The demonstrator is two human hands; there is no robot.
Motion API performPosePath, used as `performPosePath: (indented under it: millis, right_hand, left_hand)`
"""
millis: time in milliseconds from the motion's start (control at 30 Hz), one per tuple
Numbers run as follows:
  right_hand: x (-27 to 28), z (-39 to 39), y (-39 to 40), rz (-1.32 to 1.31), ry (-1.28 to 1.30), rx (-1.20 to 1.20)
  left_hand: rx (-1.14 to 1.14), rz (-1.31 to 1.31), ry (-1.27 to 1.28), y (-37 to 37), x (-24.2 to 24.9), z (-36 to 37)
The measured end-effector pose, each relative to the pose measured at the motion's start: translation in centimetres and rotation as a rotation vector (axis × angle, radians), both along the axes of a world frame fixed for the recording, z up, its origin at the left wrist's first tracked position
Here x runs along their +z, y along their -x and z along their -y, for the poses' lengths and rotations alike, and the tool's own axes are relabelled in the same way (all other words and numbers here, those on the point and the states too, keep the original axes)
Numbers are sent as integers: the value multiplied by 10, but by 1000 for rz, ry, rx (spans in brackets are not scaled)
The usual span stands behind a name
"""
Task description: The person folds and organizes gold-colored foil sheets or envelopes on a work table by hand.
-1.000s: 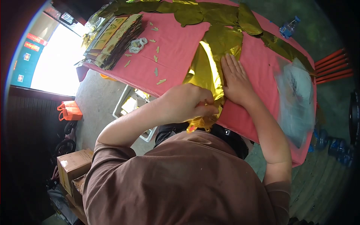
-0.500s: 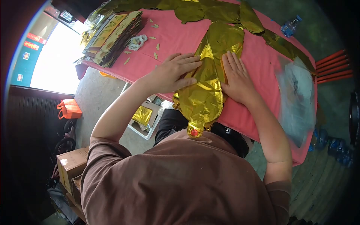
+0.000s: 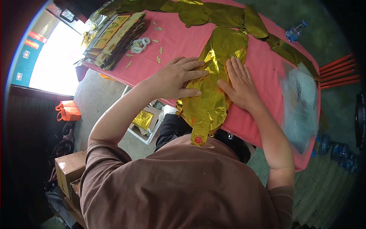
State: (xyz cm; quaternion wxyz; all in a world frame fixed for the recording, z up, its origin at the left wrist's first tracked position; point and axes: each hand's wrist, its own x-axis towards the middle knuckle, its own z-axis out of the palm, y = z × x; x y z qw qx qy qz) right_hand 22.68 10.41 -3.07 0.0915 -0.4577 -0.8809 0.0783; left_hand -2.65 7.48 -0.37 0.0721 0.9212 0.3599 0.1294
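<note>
A gold foil balloon (image 3: pixel 204 110), deflated and creased, lies flat on the pink-covered table (image 3: pixel 263 87). Its narrow tab with a red mark hangs over the near edge against the brown shirt. My left hand (image 3: pixel 179 76) rests palm down on the foil's left side, fingers stretched to the right. On the right side, my right hand (image 3: pixel 240 84) lies flat with fingers pointing away and the thumb out over the foil. Neither hand grips anything. More gold foil (image 3: pixel 225 14) stretches along the table's far edge.
At the far left stands a stack of printed packets (image 3: pixel 118 38), beside a white roll (image 3: pixel 140 45) and small scraps. Clear plastic bags (image 3: pixel 299 103) lie at the right edge, a plastic bottle (image 3: pixel 296 31) beyond. Below the table is a white box (image 3: pixel 146 124) holding gold packets.
My right thumb has moved out over the foil from beside it. The balloon looks flatter and its near tab hangs slightly lower. My left hand stays nearly in place.
</note>
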Motion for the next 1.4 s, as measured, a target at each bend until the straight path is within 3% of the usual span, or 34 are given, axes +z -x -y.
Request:
performPosePath:
  millis: [200, 400, 667, 733, 933, 1000, 1067, 1133, 1167, 1267, 1333, 1400]
  right_hand:
    - [-1, 1, 0, 50, -62, 17]
    - [2, 1, 0, 61, -53, 25]
    - [-2, -1, -1, 68, -71, 42]
    - [-3, -2, -1, 68, -74, 43]
    - [-5, -2, -3, 76, -93, 52]
    - [-4, -2, -2, 79, -91, 44]
    - [-4, -2, -2, 83, -90, 42]
    - [-4, -2, -2, 89, -91, 46]
    - [-5, -2, -2, 73, -81, 44]
    - [-6, -3, -2, 52, -74, 47]
    - [-6, -2, -2, 45, -72, 43]
    - [-4, -2, -1, 57, -67, 30]
  left_hand:
    - [69, 127, 31, -6, -1, -25]
    - [105, 54, -66, -7, -9, -28]
    - [141, -55, 43, 3, -1, 52]
    - [157, -63, -38, 4, 0, 73]
    - [122, 189, -1, 20, -30, 130]
    - [279, 408, 196, 19, -44, 142]
    - [425, 500, 175, 4, -48, 140]
    - [695, 1098, 631, -5, -57, 130]
    - [646, 1175, 799, -6, -51, 127]
    - [538, 1249, 982, -22, -42, 121]
    - [604, 1245, 967, -28, -34, 116]
    - [739, 1174, 1288, -27, -33, 106]
